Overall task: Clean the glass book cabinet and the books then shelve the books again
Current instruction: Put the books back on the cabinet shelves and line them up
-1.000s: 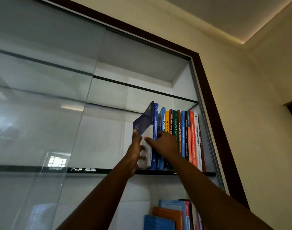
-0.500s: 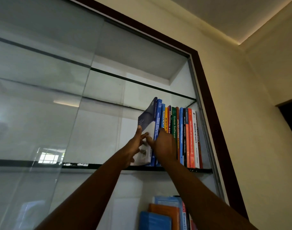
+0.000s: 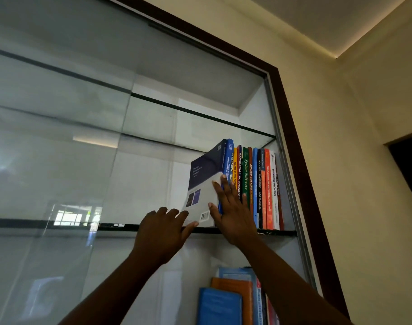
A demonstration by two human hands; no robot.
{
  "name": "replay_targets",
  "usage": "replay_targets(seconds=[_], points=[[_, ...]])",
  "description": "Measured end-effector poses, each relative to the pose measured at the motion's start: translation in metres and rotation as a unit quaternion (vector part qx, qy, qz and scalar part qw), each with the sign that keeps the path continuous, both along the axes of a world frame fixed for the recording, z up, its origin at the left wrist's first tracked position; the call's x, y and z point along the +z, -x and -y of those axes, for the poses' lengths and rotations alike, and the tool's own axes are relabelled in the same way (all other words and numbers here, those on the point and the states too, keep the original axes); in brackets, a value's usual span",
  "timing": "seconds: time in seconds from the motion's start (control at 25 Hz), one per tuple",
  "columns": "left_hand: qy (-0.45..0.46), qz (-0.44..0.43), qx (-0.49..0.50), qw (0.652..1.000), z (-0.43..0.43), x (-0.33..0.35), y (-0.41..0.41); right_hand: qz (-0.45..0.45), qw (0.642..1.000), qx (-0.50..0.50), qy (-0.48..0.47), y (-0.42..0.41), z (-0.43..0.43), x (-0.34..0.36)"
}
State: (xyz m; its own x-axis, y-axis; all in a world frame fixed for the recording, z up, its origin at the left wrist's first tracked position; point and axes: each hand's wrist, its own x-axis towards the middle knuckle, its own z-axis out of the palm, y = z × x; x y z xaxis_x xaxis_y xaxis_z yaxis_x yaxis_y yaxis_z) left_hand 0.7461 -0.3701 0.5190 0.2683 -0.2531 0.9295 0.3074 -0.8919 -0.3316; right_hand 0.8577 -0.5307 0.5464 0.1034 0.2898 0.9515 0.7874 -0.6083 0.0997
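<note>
Found the navy book (image 3: 205, 177) at the left end of the row (image 3: 263, 188) on the glass shelf (image 3: 280, 232), back cover facing left, top against the neighbouring blue spine. Saw the right hand (image 3: 233, 214) laid flat on its spine edge and the next spines, fingers (image 3: 223, 184) straight and close together, clamped on nothing. Saw the left hand (image 3: 162, 233) at the book's lower left corner, fingers apart and loosely bent, thumb touching the bottom edge by the shelf front. Noted an upper shelf (image 3: 200, 116) above, more books (image 3: 223, 301) below, a glass door (image 3: 59, 160) to the left, the dark frame (image 3: 301, 160) and cream wall (image 3: 352, 184) to the right.
</note>
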Motion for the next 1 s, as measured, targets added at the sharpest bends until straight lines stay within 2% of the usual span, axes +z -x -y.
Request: replay_targets(seconds=[0.2, 0.32, 0.4, 0.44, 0.56, 0.64, 0.72, 0.8, 0.88, 0.96, 1.0], points=[[0.009, -0.016, 0.004, 1.0, 0.005, 0.001, 0.007, -0.07, 0.996, 0.024, 0.045, 0.017, 0.012, 0.01], [0.049, -0.06, -0.009, 0.997, 0.012, 0.002, 0.02, -0.153, 0.982, 0.11, 0.027, 0.047, 0.018, -0.001], [0.08, -0.111, -0.061, 0.989, 0.022, -0.003, 0.038, -0.191, 0.966, 0.175, 0.002, 0.071, 0.023, -0.025], [0.081, -0.11, -0.081, 0.987, 0.028, -0.01, 0.048, -0.209, 0.958, 0.197, -0.002, 0.084, 0.027, -0.038], [0.054, -0.122, -0.069, 0.989, 0.041, -0.066, 0.093, -0.287, 0.927, 0.242, 0.006, 0.126, 0.042, -0.078], [0.077, -0.169, -0.092, 0.978, 0.046, -0.129, 0.145, -0.345, 0.898, 0.272, 0.036, 0.156, 0.053, -0.121], [0.173, -0.223, -0.094, 0.955, 0.056, -0.205, 0.214, -0.406, 0.854, 0.307, 0.102, 0.191, 0.063, -0.181], [0.303, -0.248, -0.096, 0.915, 0.056, -0.293, 0.285, -0.485, 0.782, 0.351, 0.175, 0.232, 0.066, -0.249], [0.451, -0.245, -0.101, 0.853, 0.064, -0.37, 0.359, -0.537, 0.72, 0.366, 0.242, 0.273, 0.065, -0.312], [0.553, -0.224, -0.032, 0.802, 0.08, -0.435, 0.449, -0.576, 0.652, 0.375, 0.32, 0.322, 0.053, -0.378], [0.613, -0.207, 0.003, 0.763, 0.092, -0.464, 0.497, -0.595, 0.615, 0.373, 0.358, 0.348, 0.045, -0.411]])
